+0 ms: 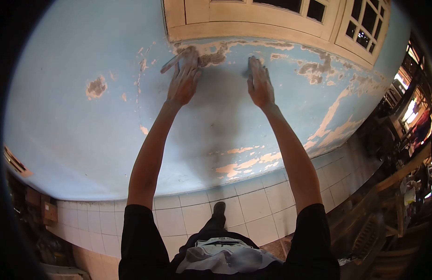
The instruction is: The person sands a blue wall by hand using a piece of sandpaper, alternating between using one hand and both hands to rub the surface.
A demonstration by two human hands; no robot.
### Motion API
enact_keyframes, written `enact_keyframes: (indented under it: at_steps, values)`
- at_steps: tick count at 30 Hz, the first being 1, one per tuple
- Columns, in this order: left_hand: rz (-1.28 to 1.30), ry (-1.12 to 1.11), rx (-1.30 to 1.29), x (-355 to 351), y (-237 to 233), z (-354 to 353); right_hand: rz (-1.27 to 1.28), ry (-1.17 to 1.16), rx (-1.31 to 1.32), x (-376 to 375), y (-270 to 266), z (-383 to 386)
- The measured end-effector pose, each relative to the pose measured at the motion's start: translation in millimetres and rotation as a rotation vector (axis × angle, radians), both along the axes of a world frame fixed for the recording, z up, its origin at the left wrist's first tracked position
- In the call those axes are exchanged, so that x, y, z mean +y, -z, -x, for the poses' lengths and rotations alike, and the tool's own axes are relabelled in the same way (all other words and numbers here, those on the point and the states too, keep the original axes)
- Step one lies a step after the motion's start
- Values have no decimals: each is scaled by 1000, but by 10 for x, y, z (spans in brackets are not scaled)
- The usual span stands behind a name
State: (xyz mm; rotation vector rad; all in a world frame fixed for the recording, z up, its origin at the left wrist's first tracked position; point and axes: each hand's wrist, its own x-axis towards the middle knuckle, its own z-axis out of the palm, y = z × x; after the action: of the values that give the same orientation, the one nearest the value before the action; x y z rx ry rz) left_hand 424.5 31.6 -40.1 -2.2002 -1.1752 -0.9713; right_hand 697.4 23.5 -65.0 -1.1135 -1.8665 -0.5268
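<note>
Shirt (225,263) below the grip; left hand (183,84) holds a blurred strip (168,66), right hand (260,85) unclear; rub the wall (225,98) evenly.

A slim, blurred strip (170,64) slants at the light-blue wall (108,135), its paint peeled in patches

The wall (85,140) is showing pale blue, with irregular peach and grey-brown patches (96,87) mottling it. The window frame (267,21) is appearing cream around dark panes (316,10). Whitish floor tiles (255,205) are forming a grid, and the sleeves (143,238) are showing plain black.
</note>
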Motion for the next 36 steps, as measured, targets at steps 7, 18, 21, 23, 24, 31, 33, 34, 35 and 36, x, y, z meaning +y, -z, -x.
enact_keyframes:
  at_steps: [7,18,21,23,24,31,33,34,35,36]
  values:
    - [52,-178,409,83,283,-168,-66,-32,-18,22,-215,-31]
    - [-322,-193,-95,199,-81,-351,-287,-94,-237,504,-476,-131]
    - [-242,-37,-91,227,39,-316,-323,-90,-261,565,-495,-47]
    - [-279,-9,-79,248,2,-130,-354,-151,-351,558,-534,14]
    - [-259,-94,-52,278,-20,29,-347,-160,-353,558,-554,47]
    - [-387,-241,-493,160,-488,850,-393,-242,-452,476,-735,560]
    - [-624,-500,-258,198,-312,854,-395,-260,-435,446,-706,773]
    - [-538,-418,-190,170,-209,799,-432,-279,-437,466,-700,882]
    - [-542,-420,-186,123,-167,857,-474,-298,-441,484,-704,981]
    - [-435,-316,-70,47,-146,921,-480,-299,-437,474,-711,1079]
